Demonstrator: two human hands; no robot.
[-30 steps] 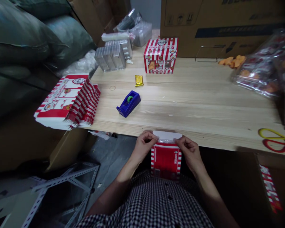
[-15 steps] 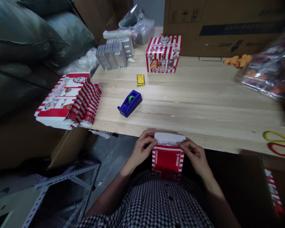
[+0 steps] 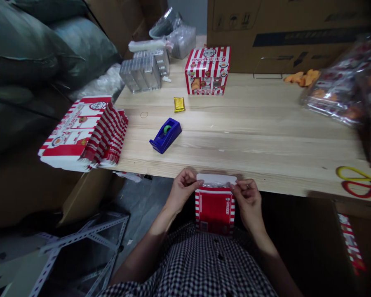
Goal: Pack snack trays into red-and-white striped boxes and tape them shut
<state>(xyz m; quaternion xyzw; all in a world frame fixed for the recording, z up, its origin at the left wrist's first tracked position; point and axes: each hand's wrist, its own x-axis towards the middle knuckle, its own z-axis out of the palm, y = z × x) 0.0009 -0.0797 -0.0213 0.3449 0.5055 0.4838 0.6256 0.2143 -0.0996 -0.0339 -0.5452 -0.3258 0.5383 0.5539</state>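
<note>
A red and white striped cardboard box [image 3: 215,211] rests against my lap at the table's front edge, its white flap [image 3: 216,179] raised and clear plastic showing just under it. At the flap's left corner, my left hand [image 3: 183,190] pinches the box between thumb and fingers. My right hand [image 3: 246,199] grips the opposite corner in the same way. Beyond my hands, a blue tape dispenser [image 3: 166,136] with a green core stands on the table, with a small gold packet [image 3: 179,104] behind it.
Flattened striped boxes [image 3: 80,132] are stacked at the table's left edge. An assembled striped box [image 3: 207,71] stands at the back near clear plastic trays [image 3: 140,74]. Scissors [image 3: 357,181] lie at the right edge, below bagged goods [image 3: 334,95]. A large carton [image 3: 284,37] forms the back.
The view has shifted slightly, so the table things appear a little further left. My thumbs have moved up onto the flap's corners; both hands still hold the box.
</note>
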